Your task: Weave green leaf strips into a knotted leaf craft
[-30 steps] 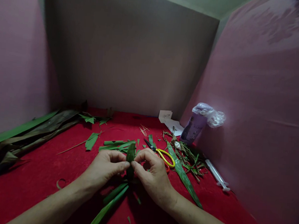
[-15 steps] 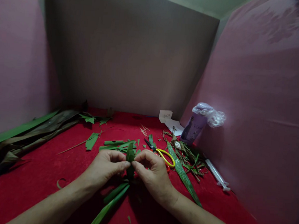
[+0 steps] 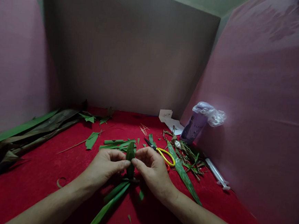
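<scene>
Near the centre, a folded green leaf piece (image 3: 130, 153) stands upright between my two hands. My left hand (image 3: 110, 163) pinches its left side with thumb and forefinger. From the right, my right hand (image 3: 153, 167) grips the same piece, thumb against its face. Long green leaf strips (image 3: 109, 206) run from below my fingers toward the bottom edge. Cut green strips (image 3: 118, 145) lie just behind my left hand. Scissors with yellow and red handles (image 3: 165, 155) rest behind my right hand, beside a long shiny leaf (image 3: 184, 175).
A purple cup with clear plastic (image 3: 195, 126) stands at the right, near white papers (image 3: 173, 125), dry scraps (image 3: 191, 156) and a syringe (image 3: 217, 174). Thin sticks (image 3: 144, 129) lie at the back. Large leaves (image 3: 39, 129) line the left side of the red cloth (image 3: 41, 172).
The upright leaf piece now shows a smoother, wider face, and my right thumb sits slightly higher on it. A small green piece has come into view below my right hand.
</scene>
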A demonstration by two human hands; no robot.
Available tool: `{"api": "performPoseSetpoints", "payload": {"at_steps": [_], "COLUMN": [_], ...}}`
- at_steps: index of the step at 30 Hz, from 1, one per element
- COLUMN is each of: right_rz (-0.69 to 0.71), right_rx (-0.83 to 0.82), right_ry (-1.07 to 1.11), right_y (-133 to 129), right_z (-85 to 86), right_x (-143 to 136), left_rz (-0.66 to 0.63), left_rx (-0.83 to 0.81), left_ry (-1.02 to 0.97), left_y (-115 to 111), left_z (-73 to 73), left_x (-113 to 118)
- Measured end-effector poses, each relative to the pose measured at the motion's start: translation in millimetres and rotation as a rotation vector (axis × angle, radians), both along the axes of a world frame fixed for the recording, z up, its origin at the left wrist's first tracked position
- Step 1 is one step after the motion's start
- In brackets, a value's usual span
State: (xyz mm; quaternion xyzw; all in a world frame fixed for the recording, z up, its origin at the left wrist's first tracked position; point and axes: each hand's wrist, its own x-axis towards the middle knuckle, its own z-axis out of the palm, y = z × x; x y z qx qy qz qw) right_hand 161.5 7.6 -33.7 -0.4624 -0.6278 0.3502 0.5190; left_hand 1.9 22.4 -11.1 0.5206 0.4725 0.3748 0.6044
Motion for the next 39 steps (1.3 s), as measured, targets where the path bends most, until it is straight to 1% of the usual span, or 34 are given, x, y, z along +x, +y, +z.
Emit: {"api": "performPoseSetpoints", "payload": {"at_steps": [3,11,18,24,29,33,36,39], "right_rz": [-0.009,-0.014,-0.009,0.012,0.013,-0.003,0.080,0.147], "right_rx": [-0.007,0.104,0.154,0.056,0.039,0.064,0.012,-0.056], "right_ry": [-0.100,-0.196,-0.203,-0.108,-0.086,-0.066,-0.063,0.029], "right_y": [-1.5,-3.4,-2.1,-2.7,-3.7,-0.8,1.8,2.7], "right_z": [1.0,4.1,5.5,2.4,2.9,4.0,2.1,-1.1], "right_x": [1.0,2.9,3.3,2.3,1.9,3.3,3.7,2.7], "left_rz": [0.000,-0.016,-0.032,-0.051,-0.070,-0.094,-0.094,-0.074], "left_rx": [-0.002,-0.002,0.014,0.036,0.026,0.006,0.001,0.013], "left_ry": [0.001,0.000,-0.004,-0.013,-0.034,-0.043,-0.043,-0.034], "left_y": [-0.3,1.8,1.6,0.5,-0.4,2.3,4.8,4.8], "left_z": [-0.8,-2.1,-3.4,-1.5,0.0,-3.3,-5.4,-3.4], "left_x": [-0.1,-1.1,-2.0,-1.8,-1.6,-3.4,-5.4,-5.9]}}
